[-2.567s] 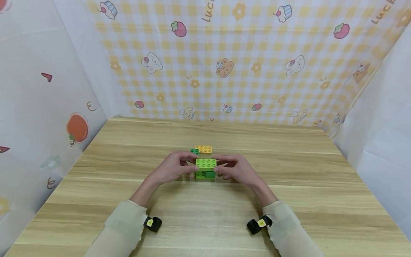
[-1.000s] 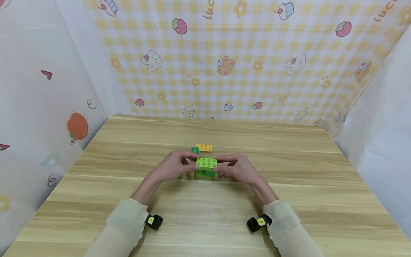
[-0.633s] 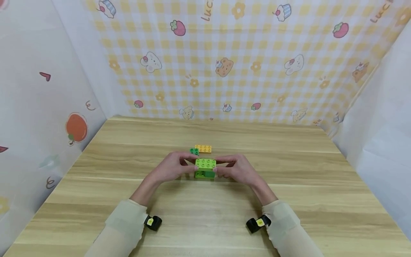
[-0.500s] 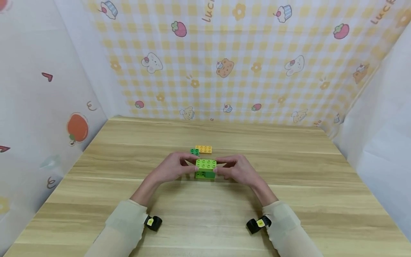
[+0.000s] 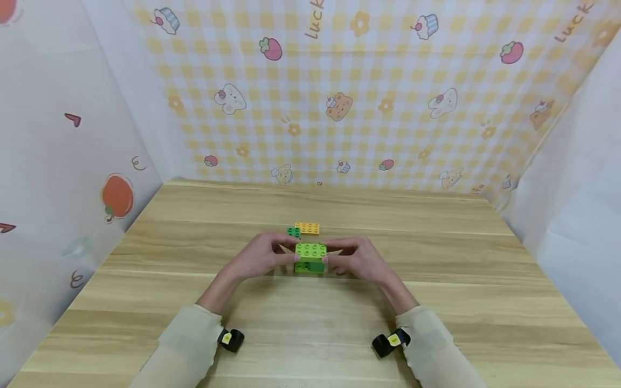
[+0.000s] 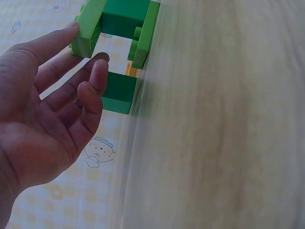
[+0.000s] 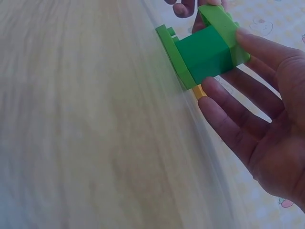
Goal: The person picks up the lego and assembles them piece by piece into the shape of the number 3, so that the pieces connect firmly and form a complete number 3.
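A light green toy building brick (image 5: 310,251) with rows of studs is pinched at its left end by my left hand (image 5: 259,256) and at its right end by my right hand (image 5: 356,260). Beneath its right part stands a dark green brick (image 7: 205,55), on a thin light green brick (image 6: 145,38) lying on the table. Under the left part of the upper brick there is a gap, where studs of the lower one show. In both wrist views, thumb and forefinger hold the upper brick while the other fingers are loosely bent beside the stack.
Just behind the stack lie a yellow studded brick (image 5: 308,228) and a small dark green brick (image 5: 293,231), close together. The wooden table (image 5: 310,328) runs back to a checked cloth backdrop (image 5: 310,134), with white cloth walls at both sides. Each wrist wears a black camera.
Since the earliest frame the upper brick has shifted slightly toward me over the dark green one, covering its top. Both hands keep their grip. The head view has tilted a little.
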Available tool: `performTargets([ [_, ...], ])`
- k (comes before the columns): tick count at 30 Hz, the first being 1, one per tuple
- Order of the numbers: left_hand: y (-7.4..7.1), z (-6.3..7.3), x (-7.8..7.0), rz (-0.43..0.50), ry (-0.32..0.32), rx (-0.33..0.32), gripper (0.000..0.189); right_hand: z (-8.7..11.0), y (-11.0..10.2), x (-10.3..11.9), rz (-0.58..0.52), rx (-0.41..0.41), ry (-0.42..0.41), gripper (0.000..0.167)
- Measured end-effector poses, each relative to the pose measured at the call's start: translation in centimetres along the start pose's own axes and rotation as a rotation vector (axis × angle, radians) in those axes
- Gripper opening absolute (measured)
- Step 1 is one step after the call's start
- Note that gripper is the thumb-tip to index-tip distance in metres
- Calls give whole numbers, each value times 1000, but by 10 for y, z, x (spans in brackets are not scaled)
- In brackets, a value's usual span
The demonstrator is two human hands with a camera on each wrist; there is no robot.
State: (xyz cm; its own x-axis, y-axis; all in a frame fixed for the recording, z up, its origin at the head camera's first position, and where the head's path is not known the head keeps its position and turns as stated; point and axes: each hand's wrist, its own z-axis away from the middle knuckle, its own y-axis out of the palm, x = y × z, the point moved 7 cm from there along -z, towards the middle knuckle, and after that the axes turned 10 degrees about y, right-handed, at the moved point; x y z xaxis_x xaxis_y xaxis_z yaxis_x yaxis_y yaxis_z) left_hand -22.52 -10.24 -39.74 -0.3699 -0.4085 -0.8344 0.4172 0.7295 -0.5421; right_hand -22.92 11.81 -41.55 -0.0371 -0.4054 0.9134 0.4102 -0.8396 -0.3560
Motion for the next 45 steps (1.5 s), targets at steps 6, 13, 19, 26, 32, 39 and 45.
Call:
performTargets([
  [6,0,-1,1,-2,-11,-6,41,1,-1,0,-31,10,16,44],
  [13,-6,0,5,-1,-13,-55,41,1,0,-1,-35,13,28,44],
  [19,-14,3,6,15,-20,-128,36,2,1,-1,-45,17,36,44],
  [26,-22,5,10,3,-43,-205,35,2,2,-1,-51,13,40,45],
  [32,-26,6,16,2,-107,-246,37,2,2,-1,-50,16,42,45],
  [39,-28,4,20,-5,-112,-254,38,2,2,-1,-42,17,37,45],
  [45,-27,1,21,-4,-111,-257,42,2,2,0,-33,16,24,45],
])
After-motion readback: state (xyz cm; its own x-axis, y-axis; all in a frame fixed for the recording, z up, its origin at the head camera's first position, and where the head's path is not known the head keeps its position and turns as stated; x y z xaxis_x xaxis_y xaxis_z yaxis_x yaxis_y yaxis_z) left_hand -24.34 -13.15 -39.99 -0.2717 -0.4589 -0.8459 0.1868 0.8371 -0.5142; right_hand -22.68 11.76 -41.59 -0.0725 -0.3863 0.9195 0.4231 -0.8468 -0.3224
